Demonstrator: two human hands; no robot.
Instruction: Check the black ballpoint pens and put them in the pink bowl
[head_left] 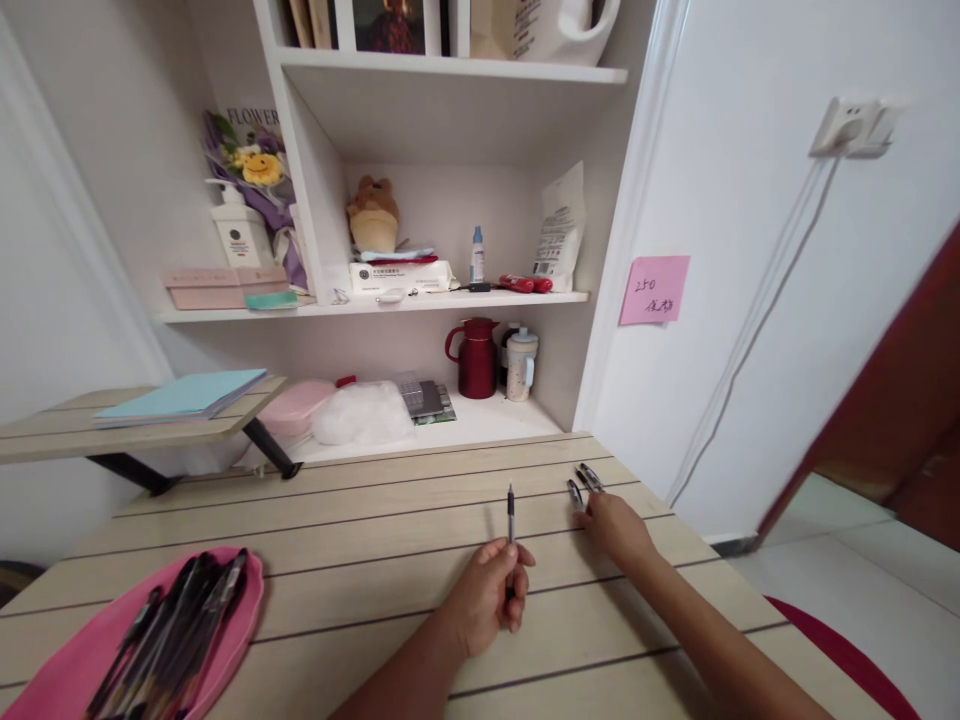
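Note:
My left hand (491, 590) is closed around a pen (511, 515), which it holds upright with the bare writing tip pointing up and no cap on it. To the right, my right hand (616, 530) is low over the table, its fingers closed at the lower end of a dark pen cap (574, 494). Just beyond those fingertips, more dark pen caps (590, 477) lie close together on the tabletop. At the lower left, a pink tray (251, 595) holds several dark pens (176, 630), piled lengthwise.
The striped wooden table (360, 560) meets a white shelf unit (450, 300) at the back. On the left stands a small raised stand (45, 425) with blue paper (184, 393) on it. A dark red jug (477, 360) and a cup (521, 365) sit on the lowest shelf.

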